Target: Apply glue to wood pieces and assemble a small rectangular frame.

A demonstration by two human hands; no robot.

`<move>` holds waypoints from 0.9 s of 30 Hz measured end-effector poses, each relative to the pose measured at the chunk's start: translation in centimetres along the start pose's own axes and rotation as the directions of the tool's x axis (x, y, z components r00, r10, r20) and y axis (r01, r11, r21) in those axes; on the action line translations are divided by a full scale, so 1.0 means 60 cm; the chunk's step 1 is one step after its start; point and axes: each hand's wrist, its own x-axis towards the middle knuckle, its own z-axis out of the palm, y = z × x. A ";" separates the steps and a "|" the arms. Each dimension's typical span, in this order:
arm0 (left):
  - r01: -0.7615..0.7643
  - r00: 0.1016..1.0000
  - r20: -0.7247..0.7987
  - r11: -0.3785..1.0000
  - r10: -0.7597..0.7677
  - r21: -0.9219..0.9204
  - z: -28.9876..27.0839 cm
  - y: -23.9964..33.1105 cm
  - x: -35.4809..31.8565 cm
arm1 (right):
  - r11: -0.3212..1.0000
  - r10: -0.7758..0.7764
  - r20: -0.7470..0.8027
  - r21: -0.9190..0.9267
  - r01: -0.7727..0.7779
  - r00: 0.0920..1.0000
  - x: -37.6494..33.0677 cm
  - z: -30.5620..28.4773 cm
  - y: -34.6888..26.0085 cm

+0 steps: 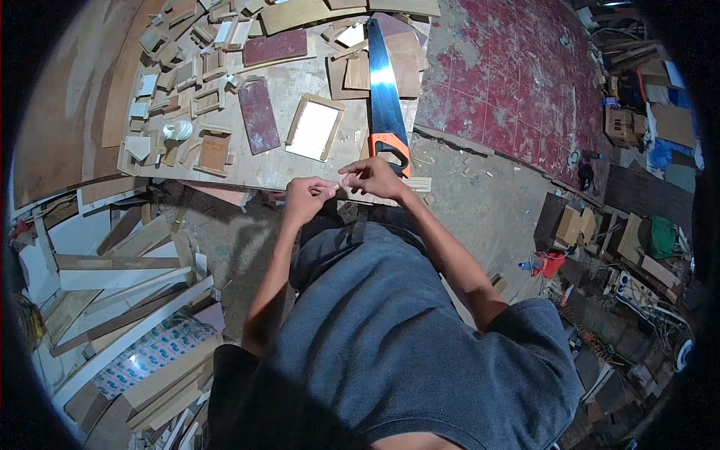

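both hands point(341, 187) pinch (fingertips closed) a strip point(346, 182).

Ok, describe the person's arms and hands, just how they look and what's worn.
Both forearms are bare from elbow to wrist. The left hand and right hand wear no gloves; no watch, ring or band is visible. Short sleeves of a grey-blue T-shirt end near the elbows.
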 end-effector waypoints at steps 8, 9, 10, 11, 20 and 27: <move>-0.120 0.963 -0.143 0.842 0.227 0.526 -0.028 -0.029 0.057 | 0.999 0.047 -0.268 0.009 -0.046 0.962 0.070 0.053 0.103; -0.146 0.828 -0.290 0.684 0.479 0.715 -0.035 -0.042 0.067 | 0.993 0.081 -0.354 0.106 -0.046 0.932 0.080 0.058 0.129; -0.143 0.831 -0.287 0.682 0.477 0.717 -0.046 -0.066 0.074 | 0.993 0.083 -0.352 0.112 -0.046 0.932 0.091 0.067 0.137; 0.037 0.849 -0.446 0.811 0.283 0.584 -0.054 -0.090 0.080 | 0.990 0.088 -0.381 0.139 -0.037 0.920 0.103 0.075 0.145; 0.015 0.842 -0.468 0.878 -0.269 -0.478 -0.056 -0.277 0.163 | 0.953 0.150 -0.562 0.303 0.034 0.814 0.174 0.123 0.195; 0.199 0.803 -0.436 0.871 -0.408 -0.449 -0.048 -0.264 0.188 | 0.985 0.119 -0.638 0.170 -0.012 0.761 0.189 0.117 0.199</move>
